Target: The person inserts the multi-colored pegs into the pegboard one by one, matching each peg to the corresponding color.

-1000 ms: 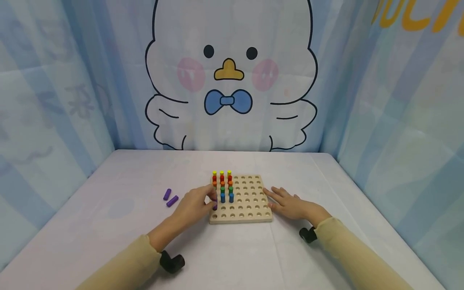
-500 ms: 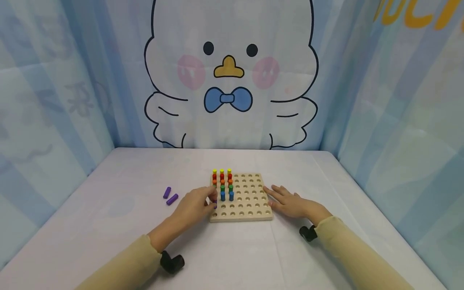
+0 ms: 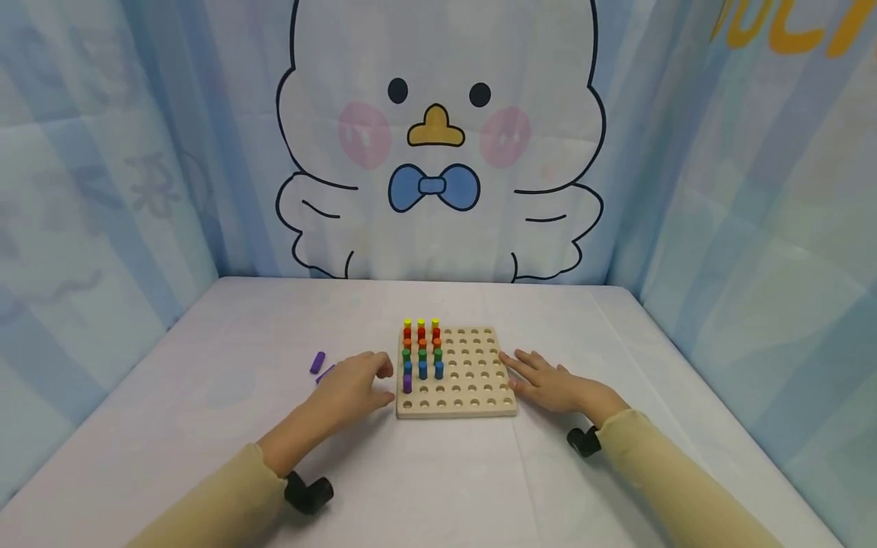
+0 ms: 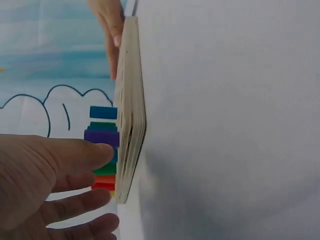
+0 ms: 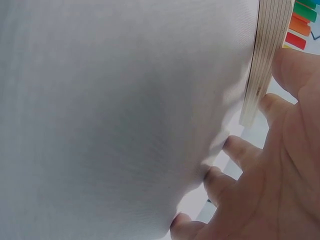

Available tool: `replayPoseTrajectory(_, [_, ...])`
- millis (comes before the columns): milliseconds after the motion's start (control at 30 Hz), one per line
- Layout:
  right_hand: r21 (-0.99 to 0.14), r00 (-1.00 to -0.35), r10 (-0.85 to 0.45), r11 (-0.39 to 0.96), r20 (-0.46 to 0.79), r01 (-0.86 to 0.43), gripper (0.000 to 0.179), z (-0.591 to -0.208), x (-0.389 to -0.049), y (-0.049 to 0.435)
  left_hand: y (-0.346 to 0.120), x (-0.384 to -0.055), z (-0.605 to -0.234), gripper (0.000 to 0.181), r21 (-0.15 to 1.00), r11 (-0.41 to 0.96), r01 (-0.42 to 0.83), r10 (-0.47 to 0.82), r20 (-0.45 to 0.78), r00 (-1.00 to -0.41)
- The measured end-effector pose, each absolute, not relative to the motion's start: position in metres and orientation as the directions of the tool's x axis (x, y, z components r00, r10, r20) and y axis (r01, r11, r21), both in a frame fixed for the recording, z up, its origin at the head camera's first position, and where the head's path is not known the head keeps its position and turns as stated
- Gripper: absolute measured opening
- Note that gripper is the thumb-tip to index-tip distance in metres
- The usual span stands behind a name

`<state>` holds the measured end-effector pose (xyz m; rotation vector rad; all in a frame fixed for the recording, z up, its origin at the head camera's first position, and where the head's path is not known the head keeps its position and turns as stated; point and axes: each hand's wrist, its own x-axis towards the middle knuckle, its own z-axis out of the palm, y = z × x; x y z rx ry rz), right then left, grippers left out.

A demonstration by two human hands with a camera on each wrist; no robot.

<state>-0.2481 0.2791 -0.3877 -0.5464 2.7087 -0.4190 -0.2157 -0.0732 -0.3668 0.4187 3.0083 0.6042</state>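
Observation:
A pale wooden pegboard (image 3: 473, 396) has rows of round holes. Upright pegs stand in its three left columns: yellow, red, orange, green and blue pegs (image 3: 422, 371) from back to front. One purple peg (image 3: 407, 383) stands in front of the leftmost blue one. Just left of the board is my left hand (image 3: 352, 388), its thumb and fingers apart and holding nothing. In the left wrist view the thumb lies close by the purple peg (image 4: 101, 137); whether they touch I cannot tell. With fingers spread, my right hand (image 3: 548, 387) touches the board's right edge.
Two loose purple pegs lie on the white table left of the board; one (image 3: 318, 362) is in full view, the other (image 3: 324, 375) partly behind my left hand. Printed curtains (image 3: 438, 243) stand behind the table and at both sides.
My left hand has let go of the purple peg, which now stands in the board, and has drawn back leftward with its fingers parted. The right hand stays at the board's edge.

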Motion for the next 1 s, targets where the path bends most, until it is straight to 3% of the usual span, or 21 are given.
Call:
replayPoseTrajectory(100, [-0.344, -0.869, -0.412, 0.886, -0.275, -0.311, 0.065, -0.386, -0.248, 0.279, -0.086, -0.217, -0.361, 0.032, 0.257, 0.940, 0.225, 0.241, -0.030, -0.970])
replayPoseTrajectory(300, [-0.349, -0.866, -0.416, 0.884, -0.279, -0.312, 0.065, -0.384, -0.246, 0.280, -0.114, -0.213, -0.362, 0.011, 0.082, 0.967, 0.243, 0.243, 0.009, -0.970])
replayPoseTrajectory(1000, [-0.358, -0.862, -0.427, 0.877, -0.274, -0.321, 0.065, -0.384, -0.246, 0.278, -0.133, -0.236, -0.371, 0.010, 0.197, 0.947, 0.254, 0.257, 0.011, -0.966])
